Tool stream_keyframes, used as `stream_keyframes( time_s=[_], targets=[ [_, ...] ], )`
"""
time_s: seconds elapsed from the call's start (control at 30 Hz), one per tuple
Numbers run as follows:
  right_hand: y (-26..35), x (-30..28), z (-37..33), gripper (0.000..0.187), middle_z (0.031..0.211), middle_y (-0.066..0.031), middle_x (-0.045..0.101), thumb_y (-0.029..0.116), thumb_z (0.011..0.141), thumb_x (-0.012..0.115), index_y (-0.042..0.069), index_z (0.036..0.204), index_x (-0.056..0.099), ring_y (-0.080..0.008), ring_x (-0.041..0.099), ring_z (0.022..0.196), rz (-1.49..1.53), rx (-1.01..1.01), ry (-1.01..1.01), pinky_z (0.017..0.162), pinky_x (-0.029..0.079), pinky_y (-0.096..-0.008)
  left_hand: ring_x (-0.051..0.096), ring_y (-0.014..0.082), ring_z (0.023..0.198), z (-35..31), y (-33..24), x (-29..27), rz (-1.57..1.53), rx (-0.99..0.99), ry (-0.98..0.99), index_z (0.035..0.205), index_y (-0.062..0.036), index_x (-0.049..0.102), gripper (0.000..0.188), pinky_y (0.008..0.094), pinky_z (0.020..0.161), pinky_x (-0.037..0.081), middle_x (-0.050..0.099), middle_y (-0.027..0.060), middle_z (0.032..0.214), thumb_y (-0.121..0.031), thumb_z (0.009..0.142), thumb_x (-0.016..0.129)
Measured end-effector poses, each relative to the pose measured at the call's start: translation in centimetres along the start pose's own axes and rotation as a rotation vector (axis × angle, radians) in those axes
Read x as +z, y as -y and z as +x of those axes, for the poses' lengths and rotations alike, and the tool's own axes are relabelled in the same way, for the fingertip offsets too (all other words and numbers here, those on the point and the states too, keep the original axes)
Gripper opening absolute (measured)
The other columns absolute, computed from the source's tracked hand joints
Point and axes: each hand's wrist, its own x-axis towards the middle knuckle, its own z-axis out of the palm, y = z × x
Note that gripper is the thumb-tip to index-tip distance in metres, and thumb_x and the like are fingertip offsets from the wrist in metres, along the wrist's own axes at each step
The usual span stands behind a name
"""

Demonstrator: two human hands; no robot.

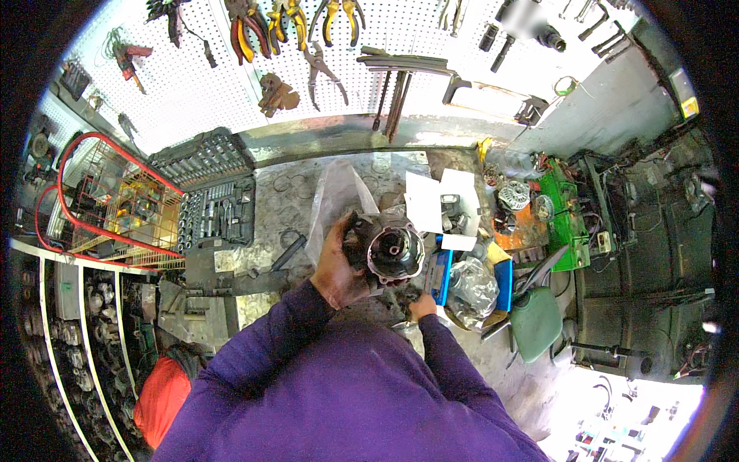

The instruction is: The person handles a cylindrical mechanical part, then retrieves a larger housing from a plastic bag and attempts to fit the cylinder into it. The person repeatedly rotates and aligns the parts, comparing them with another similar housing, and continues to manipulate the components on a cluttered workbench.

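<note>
My left hand [336, 269] is wrapped round the left side of a dark metal housing [396, 254], raised above the workbench. Its round open end, with a pale scalloped rim and a small shaft in the middle, faces up. Lower and to the right, my right hand [423, 307] is closed at the edge of a dark, blurry item [403, 296]; what the fingers grip is hard to make out. Behind the housing lies a clear plastic bag [339, 189]. An open white box [459, 189] with a metal part inside stands just beyond, to the right.
To the right are a blue box [439, 276], crumpled clear plastic [472, 291], a green crate [566, 208] and a green chair [535, 323]. An open socket set [219, 208] and a red-rimmed wire basket [131, 202] sit left, near a vise [196, 312]. Pliers [327, 73] hang on the pegboard.
</note>
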Motion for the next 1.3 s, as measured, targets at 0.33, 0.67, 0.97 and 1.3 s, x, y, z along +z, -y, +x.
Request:
stream_keyframes(
  time_s=[0.33, 0.67, 0.97, 1.3],
  targets=[
    [13.3, -21.0, -8.4, 0.041, 0.123, -0.0128, 0.071, 0.025, 0.105, 0.062, -0.002, 0.136, 0.061, -0.0190, 0.064, 0.111, 1.016, -0.653, -0.128, 0.099, 0.050, -0.0340, 0.069, 0.0331, 0.116, 0.6, 0.7, -1.6, -0.154, -0.141, 0.207, 0.139, -0.0100, 0.062, 0.080, 0.0578, 0.098, 0.055, 0.070, 0.0112, 0.132, -0.073, 0.099, 0.036],
    [12.5, -17.3, -7.3, 0.087, 0.148, -0.0136, 0.057, -0.008, 0.073, 0.082, 0.003, 0.152, 0.046, -0.0239, 0.054, 0.138, 0.475, -0.863, -0.249, 0.115, 0.045, -0.0350, 0.064, 0.0342, 0.124, -0.4, 0.3, -3.3, -0.150, -0.205, 0.260, 0.147, -0.0123, 0.055, 0.082, 0.0616, 0.102, 0.051, 0.064, 0.0116, 0.142, -0.075, 0.098, 0.034],
    [15.9, -22.3, -14.1, 0.055, 0.144, -0.0185, 0.060, 0.034, 0.109, 0.050, -0.005, 0.148, 0.051, -0.0282, 0.055, 0.134, 1.208, -0.669, 0.021, 0.116, 0.041, -0.0398, 0.066, 0.0350, 0.122, -0.4, -0.2, -2.2, -0.080, -0.088, 0.115, 0.144, -0.0066, 0.057, 0.078, 0.0579, 0.106, 0.051, 0.065, 0.0166, 0.138, -0.067, 0.101, 0.035],
    [16.9, -25.3, -16.5, 0.059, 0.135, -0.0186, 0.064, 0.040, 0.109, 0.049, -0.004, 0.150, 0.049, -0.0261, 0.063, 0.121, 0.751, -0.716, -0.277, 0.108, 0.047, -0.0382, 0.067, 0.0310, 0.121, -0.8, -1.9, -1.0, -0.012, 0.072, -0.024, 0.138, -0.0090, 0.063, 0.071, 0.0516, 0.106, 0.052, 0.069, 0.0127, 0.132, -0.065, 0.100, 0.041]
  ],
)
